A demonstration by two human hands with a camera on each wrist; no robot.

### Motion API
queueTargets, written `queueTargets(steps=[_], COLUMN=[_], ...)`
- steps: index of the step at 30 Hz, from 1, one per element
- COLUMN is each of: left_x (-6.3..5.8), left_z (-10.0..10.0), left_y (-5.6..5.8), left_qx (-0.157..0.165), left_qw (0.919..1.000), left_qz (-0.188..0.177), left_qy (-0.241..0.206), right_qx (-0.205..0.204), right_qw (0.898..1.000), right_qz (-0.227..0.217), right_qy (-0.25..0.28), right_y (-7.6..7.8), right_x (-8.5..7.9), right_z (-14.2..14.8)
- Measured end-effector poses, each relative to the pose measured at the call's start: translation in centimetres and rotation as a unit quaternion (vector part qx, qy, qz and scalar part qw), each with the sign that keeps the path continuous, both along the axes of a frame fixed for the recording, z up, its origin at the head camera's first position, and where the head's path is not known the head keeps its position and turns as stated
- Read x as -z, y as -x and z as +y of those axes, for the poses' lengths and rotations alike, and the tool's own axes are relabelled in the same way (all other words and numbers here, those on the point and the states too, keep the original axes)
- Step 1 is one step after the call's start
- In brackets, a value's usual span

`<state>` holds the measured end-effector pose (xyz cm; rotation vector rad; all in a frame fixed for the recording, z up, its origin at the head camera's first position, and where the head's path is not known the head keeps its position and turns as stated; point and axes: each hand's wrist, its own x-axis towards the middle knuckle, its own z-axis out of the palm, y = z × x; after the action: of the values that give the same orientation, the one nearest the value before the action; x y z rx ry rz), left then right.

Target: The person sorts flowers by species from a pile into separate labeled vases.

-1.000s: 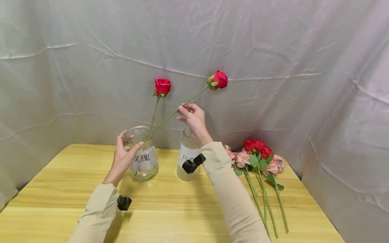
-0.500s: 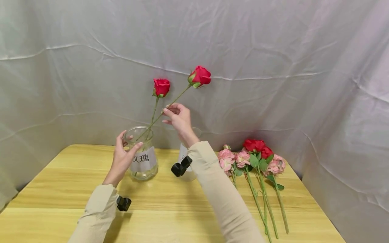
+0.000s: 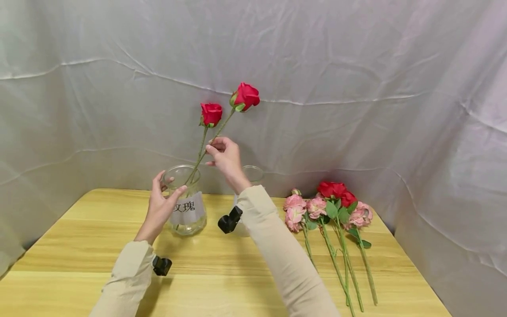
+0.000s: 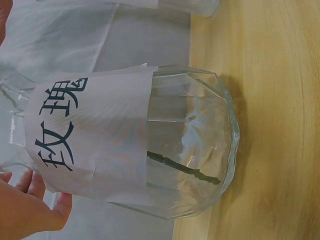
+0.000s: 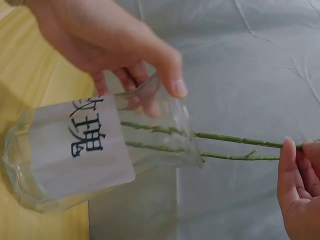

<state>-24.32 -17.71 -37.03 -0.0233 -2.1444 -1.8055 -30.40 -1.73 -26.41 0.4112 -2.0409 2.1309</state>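
On the left of the table, my left hand (image 3: 158,204) grips the neck of a clear glass vase (image 3: 191,228) with a white Chinese-character label. One red rose (image 3: 211,114) stands in it, leaning slightly right. My right hand (image 3: 229,162) pinches the stem of another red rose (image 3: 246,97), tilted right above the vase. In the right wrist view both green stems (image 5: 240,138) pass into the vase's mouth. Below the label, the left wrist view shows just one stem (image 4: 185,169), close to the vase's bottom; the label hides what is behind it.
A second glass vase (image 3: 254,169) stands just right of the first, mostly hidden by my right wrist. On the table's right side lie several pink flowers (image 3: 294,211) and red roses (image 3: 332,189), stems toward me. A grey cloth (image 3: 356,145) hangs behind the wooden table (image 3: 99,220).
My right hand has moved left with its rose, which now leans less and sits closer to the standing rose. The left hand has stayed on the vase.
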Motion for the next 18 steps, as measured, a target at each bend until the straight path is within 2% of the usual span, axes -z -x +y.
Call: queueTargets(steps=[12,18], left_x=[-0.1,-0.1], left_z=[0.4,0.5], left_y=[0.2,0.3], left_qx=[-0.001,-0.003], left_qw=[1.0000,1.0000], left_qz=[-0.004,-0.002], left_qy=[-0.002,0.003], right_qx=[0.012,0.040], right_qw=[0.997,0.994], right_qz=[0.050,0.067], right_qy=[-0.058,-0.079], right_y=[0.2,0.0], right_x=[0.7,1.2], right_z=[-1.7,-2.5])
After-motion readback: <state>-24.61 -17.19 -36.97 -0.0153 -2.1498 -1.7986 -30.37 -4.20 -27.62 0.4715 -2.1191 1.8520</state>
